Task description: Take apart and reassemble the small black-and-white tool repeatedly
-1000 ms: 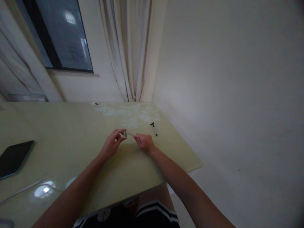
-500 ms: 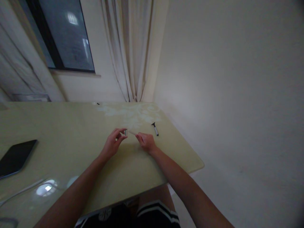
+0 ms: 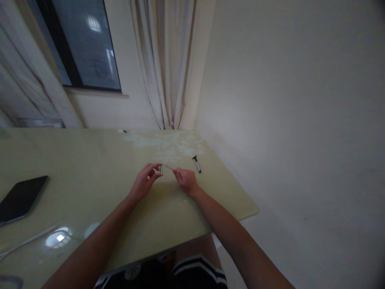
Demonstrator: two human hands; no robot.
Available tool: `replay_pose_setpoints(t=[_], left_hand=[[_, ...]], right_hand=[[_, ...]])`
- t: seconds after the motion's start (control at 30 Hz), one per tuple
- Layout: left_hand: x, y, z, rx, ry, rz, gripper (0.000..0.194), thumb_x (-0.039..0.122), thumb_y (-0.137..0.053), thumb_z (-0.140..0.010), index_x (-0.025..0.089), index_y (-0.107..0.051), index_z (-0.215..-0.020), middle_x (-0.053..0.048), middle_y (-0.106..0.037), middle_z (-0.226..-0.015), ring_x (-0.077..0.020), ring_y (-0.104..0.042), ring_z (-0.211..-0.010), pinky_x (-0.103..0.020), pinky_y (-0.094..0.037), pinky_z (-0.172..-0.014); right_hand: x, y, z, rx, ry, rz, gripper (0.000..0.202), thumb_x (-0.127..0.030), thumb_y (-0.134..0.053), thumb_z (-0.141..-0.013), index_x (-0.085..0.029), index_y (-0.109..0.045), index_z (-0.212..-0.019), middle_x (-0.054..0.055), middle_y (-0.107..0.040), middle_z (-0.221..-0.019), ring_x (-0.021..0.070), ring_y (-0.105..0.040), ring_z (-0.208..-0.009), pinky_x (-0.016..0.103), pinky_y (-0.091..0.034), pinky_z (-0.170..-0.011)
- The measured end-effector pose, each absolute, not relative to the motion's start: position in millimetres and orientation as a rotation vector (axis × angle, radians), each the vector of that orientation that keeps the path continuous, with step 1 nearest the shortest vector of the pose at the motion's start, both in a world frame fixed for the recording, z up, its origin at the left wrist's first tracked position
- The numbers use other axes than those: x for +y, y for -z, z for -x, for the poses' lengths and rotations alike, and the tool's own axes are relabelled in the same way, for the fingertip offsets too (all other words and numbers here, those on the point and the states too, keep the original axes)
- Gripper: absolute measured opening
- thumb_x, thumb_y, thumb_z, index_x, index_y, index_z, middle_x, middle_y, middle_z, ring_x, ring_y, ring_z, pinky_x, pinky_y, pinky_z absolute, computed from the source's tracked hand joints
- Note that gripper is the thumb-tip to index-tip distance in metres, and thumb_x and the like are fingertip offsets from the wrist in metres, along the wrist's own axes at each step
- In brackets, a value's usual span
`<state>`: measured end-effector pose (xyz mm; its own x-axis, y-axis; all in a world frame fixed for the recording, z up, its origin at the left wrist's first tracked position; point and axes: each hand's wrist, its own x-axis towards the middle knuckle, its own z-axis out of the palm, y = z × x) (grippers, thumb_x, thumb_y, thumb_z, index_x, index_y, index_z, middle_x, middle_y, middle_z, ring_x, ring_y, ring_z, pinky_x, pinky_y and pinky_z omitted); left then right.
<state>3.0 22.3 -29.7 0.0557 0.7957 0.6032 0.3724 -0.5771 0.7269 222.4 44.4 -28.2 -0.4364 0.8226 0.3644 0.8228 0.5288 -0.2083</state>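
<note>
My left hand (image 3: 146,178) pinches a small razor cartridge (image 3: 161,169) upright between thumb and fingers; it shows a pale edge and a greenish strip, too small to see in detail. Wrapped around one end of a thin pale stick (image 3: 168,167) is my right hand (image 3: 185,179). The stick's free end points left, close to the top of the cartridge; I cannot tell if they touch. Both hands are over the table. Just beyond my right hand lies a razor (image 3: 197,163) with a black head and a grey handle.
The pale green glossy table (image 3: 99,160) runs to a rounded corner at the right, beside the wall. A dark tablet (image 3: 22,198) and a white cable (image 3: 27,243) lie at the left. A tiny black piece (image 3: 125,131) is at the far edge, below the curtains (image 3: 168,72).
The cartridge has turned a little in my left hand, so its greenish strip shows. The stick and right hand have barely shifted.
</note>
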Motion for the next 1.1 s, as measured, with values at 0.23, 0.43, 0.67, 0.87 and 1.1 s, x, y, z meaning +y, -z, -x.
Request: replay_pose_setpoints(t=[0.23,0.43,0.67,0.87,1.1], left_hand=[[22.0,28.9,-4.0,1.174,-1.517,-1.983,0.028,0.031,-0.067,-0.092,0.024,-0.072,-0.118,-0.002,-0.067,-0.094,-0.013,-0.057,-0.068,-0.027,-0.051,-0.067],[22.3,31.2,-4.3,1.162,-1.525,-1.985,0.027,0.031,-0.068,-0.091,0.024,-0.072,-0.117,-0.002,-0.066,-0.093,-0.0133,-0.058,-0.07,-0.027,-0.051,-0.068],[22.5,30.5,-4.4,1.163,-1.515,-1.966,0.028,0.031,-0.068,-0.091,0.024,-0.072,-0.118,-0.002,-0.066,-0.094,-0.013,-0.057,-0.069,-0.027,-0.051,-0.066],[21.2,29.1,-4.9,1.159,-1.513,-1.974,0.028,0.032,-0.068,-0.091,0.024,-0.071,-0.118,-0.002,-0.066,-0.094,-0.013,-0.057,-0.068,-0.027,-0.051,-0.067],[21.0,29.5,-5.4,1.139,-1.532,-1.945,0.029,0.03,-0.069,-0.09,0.024,-0.072,-0.117,-0.001,-0.065,-0.093,-0.0124,-0.056,-0.068,-0.026,-0.05,-0.067]], right_hand=[[45.4,29.0,-222.4,-2.368,-0.009,1.341,0.056,-0.049,-0.03,-0.114,-0.019,-0.071,-0.091,0.006,-0.076,-0.081,0.0162,-0.066,-0.07,0.028,-0.025,-0.061],[44.9,28.6,-222.6,-2.324,0.016,1.4,0.058,-0.048,-0.028,-0.114,-0.018,-0.071,-0.09,0.006,-0.076,-0.081,0.0156,-0.065,-0.069,0.029,-0.024,-0.06],[43.8,26.8,-222.2,-2.348,0.012,1.389,0.058,-0.051,-0.028,-0.114,-0.019,-0.071,-0.09,0.006,-0.077,-0.082,0.0158,-0.066,-0.07,0.029,-0.024,-0.06],[44.4,28.2,-222.5,-2.392,0.006,1.315,0.054,-0.05,-0.033,-0.113,-0.02,-0.071,-0.09,0.005,-0.076,-0.081,0.0153,-0.065,-0.069,0.029,-0.024,-0.061],[44.4,26.8,-222.6,-2.392,-0.019,1.329,0.055,-0.051,-0.033,-0.113,-0.02,-0.072,-0.091,0.005,-0.076,-0.081,0.016,-0.065,-0.072,0.028,-0.026,-0.062]])
